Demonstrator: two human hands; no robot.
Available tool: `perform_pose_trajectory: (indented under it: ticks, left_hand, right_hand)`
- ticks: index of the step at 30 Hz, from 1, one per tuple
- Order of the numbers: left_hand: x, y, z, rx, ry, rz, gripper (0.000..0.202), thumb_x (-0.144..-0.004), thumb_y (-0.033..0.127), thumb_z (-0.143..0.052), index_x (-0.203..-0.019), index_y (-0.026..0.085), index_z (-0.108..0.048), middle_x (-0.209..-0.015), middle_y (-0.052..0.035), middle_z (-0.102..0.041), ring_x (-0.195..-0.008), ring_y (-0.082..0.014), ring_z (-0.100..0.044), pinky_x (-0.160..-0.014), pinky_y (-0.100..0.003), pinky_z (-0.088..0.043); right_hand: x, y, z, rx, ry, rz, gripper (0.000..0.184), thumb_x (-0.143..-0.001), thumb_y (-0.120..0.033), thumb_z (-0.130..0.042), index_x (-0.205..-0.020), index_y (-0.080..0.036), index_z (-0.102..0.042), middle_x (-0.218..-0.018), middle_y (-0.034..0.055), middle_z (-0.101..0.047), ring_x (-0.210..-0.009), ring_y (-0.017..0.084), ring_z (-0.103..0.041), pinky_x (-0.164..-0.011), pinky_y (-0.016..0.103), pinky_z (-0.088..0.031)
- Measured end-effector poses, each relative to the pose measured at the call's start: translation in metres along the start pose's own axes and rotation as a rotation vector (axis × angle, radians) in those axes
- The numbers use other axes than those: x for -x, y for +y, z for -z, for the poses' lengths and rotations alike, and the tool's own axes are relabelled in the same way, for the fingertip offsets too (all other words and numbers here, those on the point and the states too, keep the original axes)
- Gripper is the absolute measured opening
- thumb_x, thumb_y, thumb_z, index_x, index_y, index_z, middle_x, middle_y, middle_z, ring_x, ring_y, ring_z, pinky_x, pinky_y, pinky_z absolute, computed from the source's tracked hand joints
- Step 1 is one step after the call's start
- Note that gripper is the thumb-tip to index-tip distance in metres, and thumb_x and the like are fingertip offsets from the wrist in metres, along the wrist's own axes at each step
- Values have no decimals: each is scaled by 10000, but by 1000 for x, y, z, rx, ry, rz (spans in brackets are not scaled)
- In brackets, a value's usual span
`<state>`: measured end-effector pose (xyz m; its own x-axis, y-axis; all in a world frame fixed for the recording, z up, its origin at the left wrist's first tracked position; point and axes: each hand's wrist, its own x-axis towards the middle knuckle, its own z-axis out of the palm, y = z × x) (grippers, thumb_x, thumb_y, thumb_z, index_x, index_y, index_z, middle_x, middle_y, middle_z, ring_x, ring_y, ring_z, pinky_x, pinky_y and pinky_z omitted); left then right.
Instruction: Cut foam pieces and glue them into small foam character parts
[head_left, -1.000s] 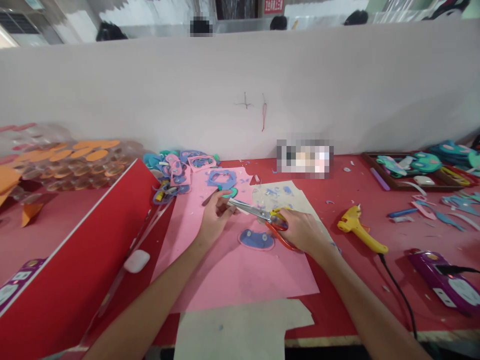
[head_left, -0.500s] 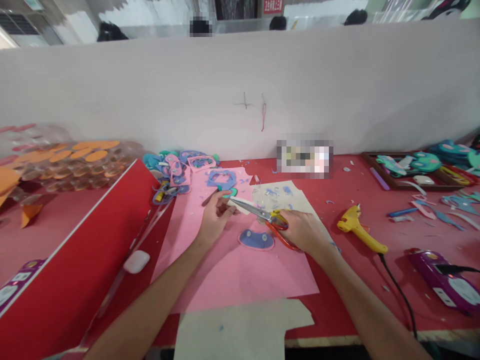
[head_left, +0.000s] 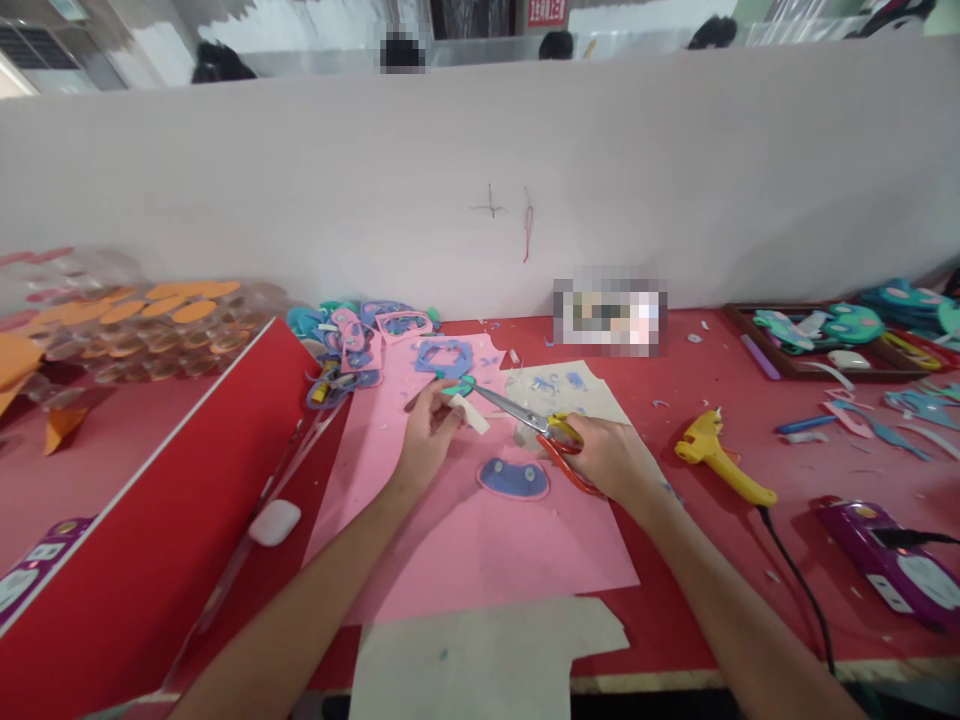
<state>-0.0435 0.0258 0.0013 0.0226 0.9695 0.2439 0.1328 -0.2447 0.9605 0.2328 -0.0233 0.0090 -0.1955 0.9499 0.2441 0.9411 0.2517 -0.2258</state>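
Note:
My right hand [head_left: 604, 452] grips a pair of scissors [head_left: 517, 408] by their yellow and red handles. The blades look nearly together and point left, their tips beside a small green piece [head_left: 460, 385]. Between the thumb and fingers of my left hand [head_left: 430, 428] is a short white strip [head_left: 472, 413], its free end slanting down to the right. Whether the green piece is also held there, I cannot tell. Below the scissors, a blue eye-mask-shaped piece with a pink border and two round spots [head_left: 514, 478] lies on a pink sheet [head_left: 480, 560].
A yellow glue gun [head_left: 724, 460] with a black cord lies at right, near a purple device [head_left: 889, 560]. A brown tray [head_left: 840, 374] holds green pieces. At left stands a red panel [head_left: 172, 510]; blue and pink cutouts [head_left: 360, 340] are heaped behind. A white partition [head_left: 337, 190] closes the back.
The scissors' tips have moved slightly right and up, off the white strip. The strip now shows more fully and tilts down more steeply in my left hand.

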Motion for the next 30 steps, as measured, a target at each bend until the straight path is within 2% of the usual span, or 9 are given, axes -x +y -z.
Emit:
perform_pose_trajectory:
  ticks: [4, 8, 11, 14, 17, 20, 22, 25, 30]
  left_hand:
    - [-2, -1, 6, -216, 127, 8, 197, -888, 259, -594, -1066, 203, -655, -974, -32, -689, -832, -166, -628, -760, -280, -497]
    - [-5, -5, 12, -363, 209, 19, 194, -892, 222, -528, -1021, 199, -670, -960, -42, -678, -835, -184, -621, -747, -294, -506]
    - [-6, -7, 12, -515, 213, -109, 224, -856, 165, -528, -1005, 195, -693, -1074, -86, -646, -1023, -228, -624, -877, -347, -532]
    - [-3, -4, 8, -635, 109, -302, 246, -890, 156, -526, -1040, 206, -715, -1196, -101, -643, -1193, -248, -580, -1055, -411, -475]
    - [4, 1, 1, -733, -175, -393, 286, -953, 186, -519, -1119, 257, -740, -1230, -65, -684, -1222, -243, -579, -1146, -461, -389]
    - [9, 3, -4, -816, -399, -412, 349, -982, 209, -508, -1251, 299, -710, -1333, -44, -682, -1356, -271, -511, -1244, -547, -196]
    - [11, 2, -5, -830, -445, -416, 369, -993, 211, -492, -1294, 292, -688, -1382, -49, -667, -1393, -281, -487, -1254, -569, -128]
    - [12, 0, -5, -821, -441, -405, 374, -1008, 222, -478, -1325, 289, -666, -1382, -52, -675, -1364, -276, -522, -1248, -566, -123]
    - [9, 2, -4, -787, -412, -399, 346, -1003, 201, -480, -1269, 272, -689, -1241, -49, -739, -1243, -259, -608, -1200, -513, -250]
  right_hand:
    - [-2, 5, -4, 1, 37, -78, 484, -958, -682, -497, -846, -228, -620, -728, 49, -715, -647, 209, -653, -570, 293, -250]
    - [-5, 10, -8, 34, 16, -201, 491, -910, -716, -550, -907, -234, -645, -778, 54, -732, -674, 226, -663, -564, 291, -246]
    - [-7, 10, -8, 83, 11, -246, 463, -926, -688, -552, -942, -237, -655, -823, 64, -740, -713, 238, -671, -567, 296, -255]
    - [-8, 11, -10, 91, 26, -240, 439, -948, -648, -555, -978, -223, -658, -880, 82, -743, -790, 255, -684, -602, 305, -330]
    - [-7, 14, -15, 60, 69, -182, 428, -971, -613, -549, -1017, -200, -652, -961, 106, -744, -895, 273, -688, -690, 321, -414]
    - [-6, 17, -19, 20, 97, -140, 418, -975, -598, -553, -1035, -197, -655, -973, 111, -738, -927, 283, -685, -735, 335, -446]
    - [-6, 18, -21, -1, 103, -130, 404, -971, -588, -561, -1034, -201, -660, -954, 111, -733, -914, 284, -684, -733, 340, -452]
    - [-6, 18, -20, -15, 107, -121, 390, -972, -578, -559, -1019, -205, -662, -933, 111, -730, -893, 284, -682, -721, 340, -454]
    - [-7, 18, -19, -29, 123, -106, 385, -967, -569, -564, -1016, -201, -665, -928, 112, -733, -886, 288, -682, -728, 345, -458]
